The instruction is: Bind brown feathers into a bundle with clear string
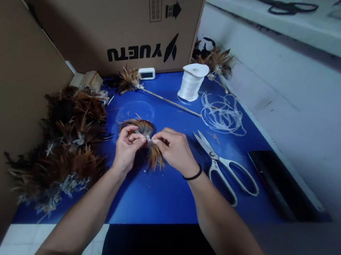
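A bundle of brown and grey feathers [144, 126] is held just above the blue table. My left hand [129, 144] pinches it at its pale tied middle, thumb against the curled fingers. From the right, my right hand [173, 147] pinches the same tied part, its fingertips almost meeting the left thumb. More golden feathers [155, 157] hang down between and below the hands. Whether the fingers also grip a strand of string is too small to tell. Metal scissors [217, 157] with their blades apart lie to the right of my right hand.
Feather bundles [70, 146] are piled on the left. Behind the hands are a feathered stick [171, 102], a white spool [192, 82], loose clear string [222, 114] and a small white device [146, 73]. A dark phone-like slab [278, 183] lies right. A large cardboard box [110, 14] stands behind.
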Available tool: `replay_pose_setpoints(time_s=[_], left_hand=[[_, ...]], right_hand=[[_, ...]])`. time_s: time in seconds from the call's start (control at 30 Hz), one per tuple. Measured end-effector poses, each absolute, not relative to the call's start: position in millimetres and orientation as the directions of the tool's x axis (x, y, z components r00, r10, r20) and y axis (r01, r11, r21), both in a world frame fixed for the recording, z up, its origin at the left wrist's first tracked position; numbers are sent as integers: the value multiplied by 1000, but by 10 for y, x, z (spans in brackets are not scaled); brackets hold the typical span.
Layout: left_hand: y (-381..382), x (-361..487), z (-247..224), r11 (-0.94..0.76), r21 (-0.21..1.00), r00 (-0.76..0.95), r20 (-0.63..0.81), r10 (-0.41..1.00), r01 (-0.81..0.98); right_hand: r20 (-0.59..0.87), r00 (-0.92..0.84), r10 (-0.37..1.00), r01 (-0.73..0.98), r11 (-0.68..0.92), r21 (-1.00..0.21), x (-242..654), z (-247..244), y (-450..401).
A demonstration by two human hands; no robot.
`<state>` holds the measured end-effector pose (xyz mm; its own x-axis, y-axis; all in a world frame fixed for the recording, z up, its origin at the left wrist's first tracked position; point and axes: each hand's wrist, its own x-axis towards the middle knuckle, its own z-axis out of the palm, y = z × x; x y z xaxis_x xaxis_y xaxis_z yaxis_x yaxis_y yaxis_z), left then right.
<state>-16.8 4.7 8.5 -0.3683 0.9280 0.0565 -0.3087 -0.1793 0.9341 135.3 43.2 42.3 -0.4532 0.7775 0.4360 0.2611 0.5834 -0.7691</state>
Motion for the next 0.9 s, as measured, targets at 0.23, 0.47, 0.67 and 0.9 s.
replay_pose_setpoints(time_s=[0.23, 0.47, 0.67, 0.9], left_hand=[[45, -184, 65, -59, 898, -256, -61, 965, -436], [36, -194, 1, -237, 971, -321, 238, 917, 43], [16, -248, 80, -419, 809, -264, 546, 795, 412], [-29, -225, 158, -491, 620, -156, 703, 694, 612]], right_hand=[[516, -321, 794, 265, 599, -756, 1340, 388, 456], [568, -352, 744, 252, 660, -708, 1274, 342, 416], [557, -367, 745, 167, 642, -748, 1275, 369, 404], [359, -396, 845, 27, 402, -915, 1284, 403, 408]])
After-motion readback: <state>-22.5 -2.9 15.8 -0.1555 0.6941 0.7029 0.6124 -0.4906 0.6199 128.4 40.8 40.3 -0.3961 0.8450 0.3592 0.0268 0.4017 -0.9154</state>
